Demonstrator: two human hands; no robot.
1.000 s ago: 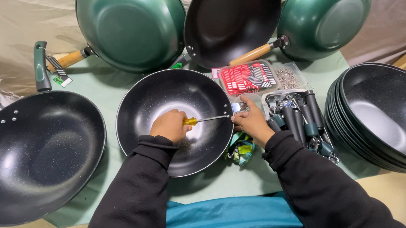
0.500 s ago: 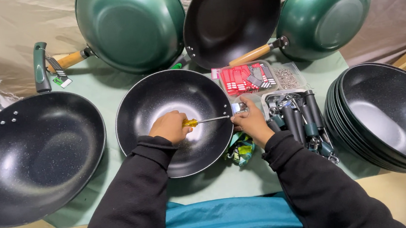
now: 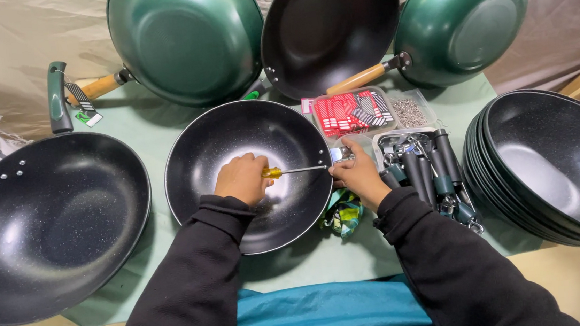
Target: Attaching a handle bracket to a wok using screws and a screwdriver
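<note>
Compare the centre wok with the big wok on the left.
The centre wok is smaller than the left wok. The left hand rests inside the centre wok with a screwdriver; the left wok lies untouched. The left wok shows three rivets; the centre wok shows none. Both have dark speckled insides.

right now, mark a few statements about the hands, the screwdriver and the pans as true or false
1. The left hand grips a yellow-handled screwdriver inside the middle black pan. True.
2. The right hand rests inside the pan. False: it is at the pan's right rim, outside.
3. A stack of black pans sits at the right. True.
4. The tray of handles is left of the pan. False: it is to its right.
</note>
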